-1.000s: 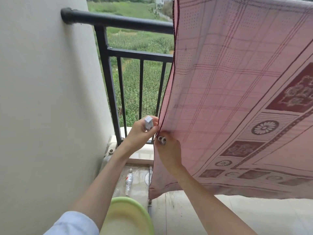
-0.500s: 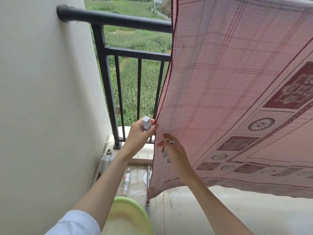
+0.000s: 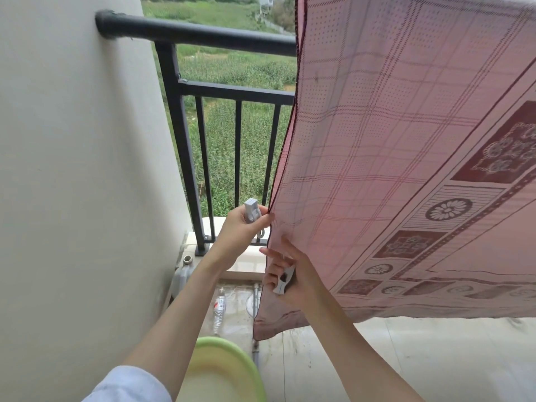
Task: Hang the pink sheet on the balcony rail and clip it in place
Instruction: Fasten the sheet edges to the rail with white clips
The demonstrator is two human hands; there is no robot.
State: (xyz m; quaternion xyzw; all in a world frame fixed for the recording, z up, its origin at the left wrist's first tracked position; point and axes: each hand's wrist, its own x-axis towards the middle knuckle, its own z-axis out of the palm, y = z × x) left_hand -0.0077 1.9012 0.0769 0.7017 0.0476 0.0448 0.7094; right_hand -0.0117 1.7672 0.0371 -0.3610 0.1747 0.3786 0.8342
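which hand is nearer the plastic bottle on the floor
Right. The right hand, gripping a white clip, sits just above and right of the plastic bottle. The left hand, holding another clip, is higher, at the pink sheet's edge.

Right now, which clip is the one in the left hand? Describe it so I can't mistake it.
Follow the pink sheet's dark left edge down from the black balcony rail to where the left hand pinches it. The pale grey clip stands upright in that hand; the other clip lies lower, in the right hand.
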